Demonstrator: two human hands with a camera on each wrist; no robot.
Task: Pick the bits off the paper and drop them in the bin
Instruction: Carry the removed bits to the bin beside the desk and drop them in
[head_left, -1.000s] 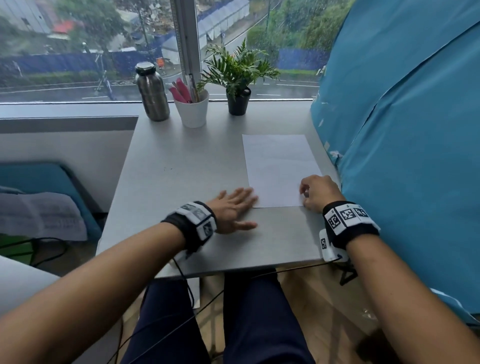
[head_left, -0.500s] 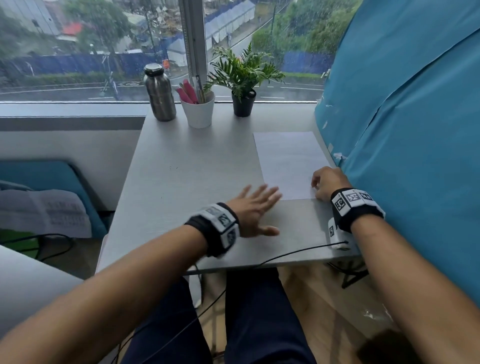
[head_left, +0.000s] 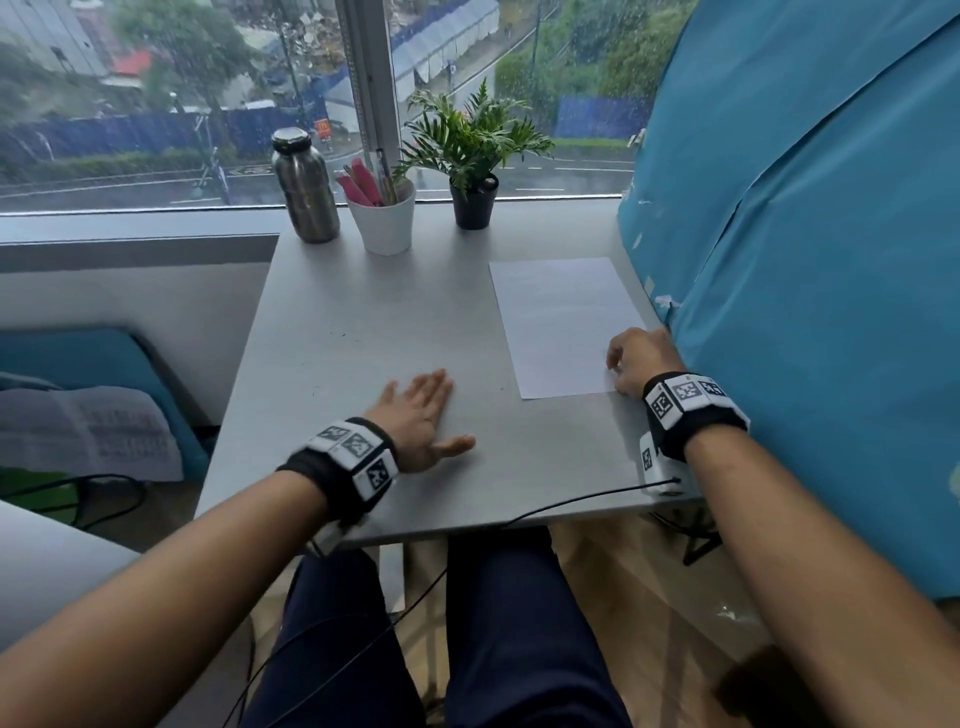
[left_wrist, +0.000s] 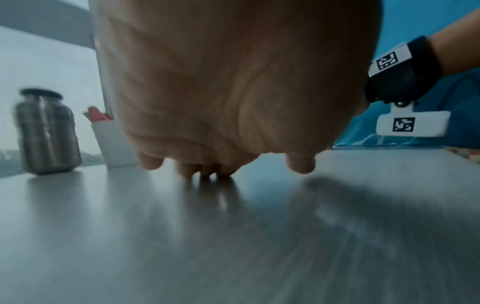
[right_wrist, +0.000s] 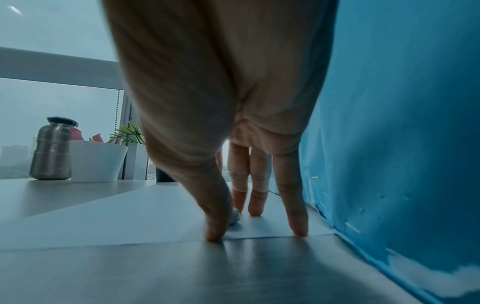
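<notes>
A white sheet of paper (head_left: 561, 322) lies on the right side of the grey table (head_left: 363, 322). My right hand (head_left: 618, 366) stands on the paper's near right corner, fingers pointing down. In the right wrist view its thumb and forefinger pinch a small pale bit (right_wrist: 235, 217) against the paper (right_wrist: 130, 216), while the other fingertips (right_wrist: 298, 230) touch the sheet. My left hand (head_left: 436, 410) lies flat on the bare table to the left of the paper, fingers straight and holding nothing. No bin shows in any view.
A steel bottle (head_left: 305, 187), a white cup of pens (head_left: 384, 218) and a potted plant (head_left: 472, 197) stand along the window at the back. A blue sheet (head_left: 805, 260) hangs close against the table's right edge. A black cable (head_left: 571, 501) crosses the front edge.
My left hand has slid left, off the paper's near left corner onto bare table. My right hand has stayed at the near right corner. The head view has shifted.
</notes>
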